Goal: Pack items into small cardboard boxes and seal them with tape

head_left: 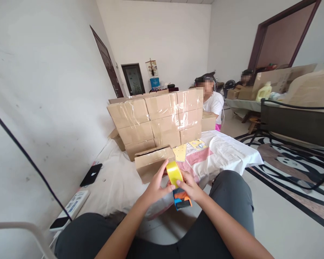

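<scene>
Between my two hands is a tape dispenser [175, 174] with a yellow roll and blue and orange parts at its lower end. My left hand [158, 182] grips the roll from the left, thumb against its near side. From the right, my right hand [190, 185] holds it too, its thumb on the yellow tape; the other fingers are partly hidden behind. Just beyond the dispenser a small cardboard box [151, 163] rests on the cloth-covered table [126, 194], a dark gap showing along its top edge.
Behind the small box rises a stack of taped cartons [164, 120]. A black phone [91, 175] and a white power strip [77, 207] lie at the left by the wall. A person in a white shirt [214, 104] sits beyond the stack; another is farther back. A dark-framed chair [297, 122] stands right.
</scene>
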Tool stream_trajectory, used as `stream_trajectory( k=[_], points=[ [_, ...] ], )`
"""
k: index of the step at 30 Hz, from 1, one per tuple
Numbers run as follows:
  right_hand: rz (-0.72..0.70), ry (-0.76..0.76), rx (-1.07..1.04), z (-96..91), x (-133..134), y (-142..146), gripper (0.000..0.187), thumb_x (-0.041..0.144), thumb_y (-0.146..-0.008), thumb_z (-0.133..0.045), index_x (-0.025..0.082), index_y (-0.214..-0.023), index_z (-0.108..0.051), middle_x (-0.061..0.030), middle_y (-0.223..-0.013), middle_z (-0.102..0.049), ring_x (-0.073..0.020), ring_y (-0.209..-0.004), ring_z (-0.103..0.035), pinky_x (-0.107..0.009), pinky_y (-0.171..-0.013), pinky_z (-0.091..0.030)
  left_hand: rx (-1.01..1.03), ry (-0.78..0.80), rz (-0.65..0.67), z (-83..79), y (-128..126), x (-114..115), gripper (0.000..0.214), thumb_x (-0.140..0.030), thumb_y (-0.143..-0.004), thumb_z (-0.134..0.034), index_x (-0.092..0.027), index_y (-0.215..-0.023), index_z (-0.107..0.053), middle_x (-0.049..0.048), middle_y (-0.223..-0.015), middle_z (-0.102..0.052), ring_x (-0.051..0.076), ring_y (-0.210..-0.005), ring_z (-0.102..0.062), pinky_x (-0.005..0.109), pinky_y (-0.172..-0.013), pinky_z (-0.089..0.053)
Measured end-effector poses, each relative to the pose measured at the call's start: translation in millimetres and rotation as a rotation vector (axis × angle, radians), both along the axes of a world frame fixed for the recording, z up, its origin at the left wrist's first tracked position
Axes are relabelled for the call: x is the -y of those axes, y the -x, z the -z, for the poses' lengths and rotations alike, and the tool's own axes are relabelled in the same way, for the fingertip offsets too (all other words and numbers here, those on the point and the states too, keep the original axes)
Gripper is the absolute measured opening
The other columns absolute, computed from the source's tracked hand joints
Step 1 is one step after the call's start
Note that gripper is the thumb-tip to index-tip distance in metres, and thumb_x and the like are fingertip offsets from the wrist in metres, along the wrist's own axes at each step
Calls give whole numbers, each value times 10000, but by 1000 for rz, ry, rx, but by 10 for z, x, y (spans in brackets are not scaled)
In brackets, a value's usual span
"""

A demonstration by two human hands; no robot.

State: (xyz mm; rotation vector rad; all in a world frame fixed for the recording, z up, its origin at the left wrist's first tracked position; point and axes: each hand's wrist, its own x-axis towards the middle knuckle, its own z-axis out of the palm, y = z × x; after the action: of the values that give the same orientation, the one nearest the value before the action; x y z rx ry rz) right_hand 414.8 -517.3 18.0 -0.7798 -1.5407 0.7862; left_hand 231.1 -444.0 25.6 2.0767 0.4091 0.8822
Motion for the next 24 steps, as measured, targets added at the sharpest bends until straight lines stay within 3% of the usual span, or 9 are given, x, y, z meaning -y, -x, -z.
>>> stream_trajectory(
  k=[4,6,9,12,18,24],
  points=[
    [187,-16,-49,129,-50,-8,446,637,-964,-520,241,-922,-722,-58,-789,-697,-234,-707,-649,-364,-690,-550,174,211,-8,149,-159,64,934,-545,-854,-749,-307,-1618,-268,141,-1650,-369,338,-1493,-411,507,-1210,-401],
    [326,-22,-125,181,-66,-20,480,669,-956,-502,245,-883,-716,-69,-777,-690,-247,-712,-650,-382,-701,-557,228,297,-59,245,-267,120,801,-575,-857,-734,-289,-1534,-416,138,-1587,-458,318,-1450,-467,487,-1185,-429],
    [520,-15,-250,200,-83,-48,552,738,-927,-475,239,-883,-707,-81,-765,-678,-257,-703,-642,-401,-686,-565,186,348,-103,365,-400,203,457,-617,-866,-695,-237,-1121,-703,123,-1427,-586,313,-1355,-545,448,-1076,-510],
    [578,17,-271,190,-104,-73,621,767,-934,-412,223,-835,-696,-73,-680,-627,-246,-648,-612,-401,-646,-559,159,370,-67,416,-451,254,415,-624,-879,-670,-220,-810,-732,114,-1295,-644,318,-1315,-559,458,-1080,-488],
    [782,-104,-30,249,-178,-129,672,730,-983,-342,237,-565,-528,-12,-480,-379,-176,-467,-423,-344,-485,-412,165,150,-316,336,-396,322,264,-508,-885,-735,-266,-799,-799,84,-1154,-655,276,-1214,-546,487,-1141,-369],
    [880,-309,238,238,-282,-219,624,662,-1028,-299,271,-543,-336,25,-466,-297,-134,-450,-294,-330,-495,-339,186,274,-246,74,-302,420,332,-507,-918,-679,-237,-768,-801,32,-803,-611,192,-868,-580,350,-868,-451]
  ],
)
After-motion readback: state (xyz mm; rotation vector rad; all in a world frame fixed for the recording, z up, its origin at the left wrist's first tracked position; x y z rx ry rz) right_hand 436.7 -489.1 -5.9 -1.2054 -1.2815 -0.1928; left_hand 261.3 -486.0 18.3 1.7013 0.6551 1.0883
